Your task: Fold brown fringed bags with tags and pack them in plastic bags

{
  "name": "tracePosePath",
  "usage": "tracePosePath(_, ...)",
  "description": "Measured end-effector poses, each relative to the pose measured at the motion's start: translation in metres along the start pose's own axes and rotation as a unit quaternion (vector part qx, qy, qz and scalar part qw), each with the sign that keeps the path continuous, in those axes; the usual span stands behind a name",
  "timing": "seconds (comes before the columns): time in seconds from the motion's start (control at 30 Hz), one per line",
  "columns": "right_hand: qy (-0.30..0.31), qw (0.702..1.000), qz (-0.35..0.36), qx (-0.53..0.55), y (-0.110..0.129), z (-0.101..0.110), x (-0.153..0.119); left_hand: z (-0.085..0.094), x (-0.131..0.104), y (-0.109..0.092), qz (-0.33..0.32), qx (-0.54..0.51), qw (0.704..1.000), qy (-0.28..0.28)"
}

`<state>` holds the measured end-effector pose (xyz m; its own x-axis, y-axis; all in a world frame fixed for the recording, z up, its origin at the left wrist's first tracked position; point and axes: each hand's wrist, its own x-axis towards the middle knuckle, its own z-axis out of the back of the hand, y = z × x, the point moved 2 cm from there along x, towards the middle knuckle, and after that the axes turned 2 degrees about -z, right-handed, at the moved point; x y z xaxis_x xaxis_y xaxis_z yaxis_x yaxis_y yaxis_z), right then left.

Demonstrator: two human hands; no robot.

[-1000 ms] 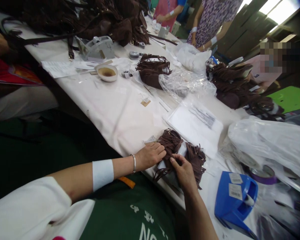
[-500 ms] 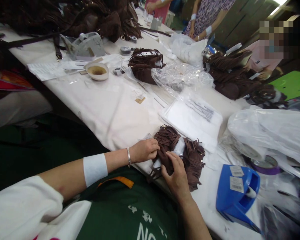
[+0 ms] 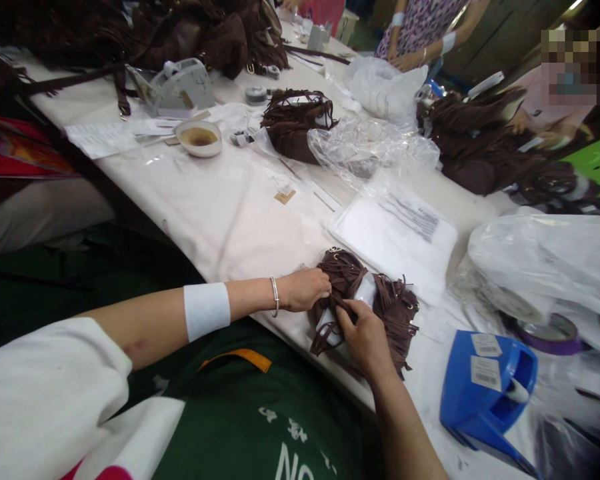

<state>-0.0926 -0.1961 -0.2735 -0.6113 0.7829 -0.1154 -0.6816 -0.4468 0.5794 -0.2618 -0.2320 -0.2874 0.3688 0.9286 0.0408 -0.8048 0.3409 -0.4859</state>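
Observation:
A dark brown fringed bag [image 3: 395, 307] lies at the near edge of the white-covered table, with white wrapping showing between its two fringed parts. My left hand [image 3: 307, 289], with a silver bangle at the wrist, is closed on the fringe at the bag's left side. Thumb and fingers of my right hand [image 3: 365, 333] pinch the brown fringe beside it. Loose strands hang below both hands at the table edge. The fingertips of both hands are partly hidden by the strands.
A blue tape dispenser [image 3: 485, 393] and a purple-edged tape roll [image 3: 550, 333] are at the right. Behind the bag lie white printed sheets [image 3: 395, 233], clear plastic and another brown bag [image 3: 293, 137]. A small bowl [image 3: 199, 138] and grey dispenser [image 3: 183, 87] sit farther left. People stand beyond.
The fingers of my right hand have closed from a spread pose onto the fringe. My left hand has shifted slightly right and up. The whole view has shifted a little.

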Motion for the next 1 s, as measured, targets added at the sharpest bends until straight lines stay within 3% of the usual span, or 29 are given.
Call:
tracePosePath(0.17,0.074,0.992,-0.062,0.083,-0.012,0.009,0.011,-0.003,0.008,0.001,0.026,0.019,0.999,0.007)
tracePosePath(0.37,0.049,0.995,-0.046,0.07,-0.012,0.005,0.009,-0.001,-0.004,-0.011,0.096,0.026,0.994,-0.052)
tracePosePath(0.5,0.037,0.997,-0.036,0.062,-0.008,0.006,0.004,-0.001,-0.01,-0.02,0.099,0.03,0.993,-0.064)
tracePosePath(0.67,-0.054,0.995,0.033,-0.078,0.009,0.012,-0.023,0.002,-0.009,-0.023,0.087,0.024,0.99,-0.107)
tracePosePath(0.77,-0.103,0.986,0.018,-0.131,0.01,0.021,-0.035,0.007,-0.007,-0.027,0.06,0.014,0.99,-0.13)
tracePosePath(1.0,-0.064,0.991,-0.088,0.072,-0.022,0.04,-0.025,0.011,0.001,-0.024,0.019,-0.134,0.985,-0.107)
